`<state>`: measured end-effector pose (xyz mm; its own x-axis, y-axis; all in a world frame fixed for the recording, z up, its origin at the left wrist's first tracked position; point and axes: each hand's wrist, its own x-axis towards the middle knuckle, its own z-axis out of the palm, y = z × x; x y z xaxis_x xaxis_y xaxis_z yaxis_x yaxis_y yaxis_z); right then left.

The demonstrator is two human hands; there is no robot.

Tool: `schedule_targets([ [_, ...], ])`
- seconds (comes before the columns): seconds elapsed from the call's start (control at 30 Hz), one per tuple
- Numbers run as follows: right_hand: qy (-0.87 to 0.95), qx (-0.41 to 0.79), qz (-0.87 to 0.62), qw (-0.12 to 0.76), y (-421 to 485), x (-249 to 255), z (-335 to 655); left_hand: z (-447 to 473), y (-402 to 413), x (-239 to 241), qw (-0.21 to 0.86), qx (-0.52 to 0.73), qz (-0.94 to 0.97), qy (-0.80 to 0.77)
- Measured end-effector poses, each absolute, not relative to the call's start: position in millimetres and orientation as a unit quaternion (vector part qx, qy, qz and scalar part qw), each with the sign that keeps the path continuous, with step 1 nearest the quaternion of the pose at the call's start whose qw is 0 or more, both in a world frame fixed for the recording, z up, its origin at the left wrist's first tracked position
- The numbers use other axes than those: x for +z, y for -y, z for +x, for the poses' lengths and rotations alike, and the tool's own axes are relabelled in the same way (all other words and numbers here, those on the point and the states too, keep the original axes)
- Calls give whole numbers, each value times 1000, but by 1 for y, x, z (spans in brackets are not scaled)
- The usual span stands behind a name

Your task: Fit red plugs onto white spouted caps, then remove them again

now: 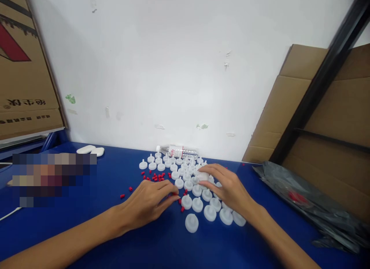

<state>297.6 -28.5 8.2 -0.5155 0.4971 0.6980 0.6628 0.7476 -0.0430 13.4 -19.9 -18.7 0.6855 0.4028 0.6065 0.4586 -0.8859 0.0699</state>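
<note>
Many white plastic discs with a small nozzle (191,222) stand in rows on the blue table (86,230). Small red caps (157,177) lie scattered to their left. My left hand (150,202) rests on the table with its fingertips pinched together among the red caps; what it pinches is too small to make out. My right hand (228,189) is over the white discs, its fingers closed on one white disc (203,176) lifted a little above the others.
A clear water bottle (177,151) lies at the back by the white wall. Two white oval pieces (90,150) sit at the back left. A black plastic bag (306,201) and cardboard (332,118) stand at right, a cardboard box (23,68) at left.
</note>
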Motion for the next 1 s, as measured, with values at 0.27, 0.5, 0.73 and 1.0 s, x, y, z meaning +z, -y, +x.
schedule_targets([
  [0.27,896,-160,-267,317,43,0,266,14,24,-19,105,-379,-902,179],
  [0.5,895,-176,-255,320,48,-2,257,14,22,-20,61,-363,-912,182],
  [0.73,884,-168,-264,348,50,-10,253,16,19,-23,25,-381,-897,222],
  [1.0,882,-143,-262,364,54,-14,248,16,16,-23,-39,-357,-897,258],
])
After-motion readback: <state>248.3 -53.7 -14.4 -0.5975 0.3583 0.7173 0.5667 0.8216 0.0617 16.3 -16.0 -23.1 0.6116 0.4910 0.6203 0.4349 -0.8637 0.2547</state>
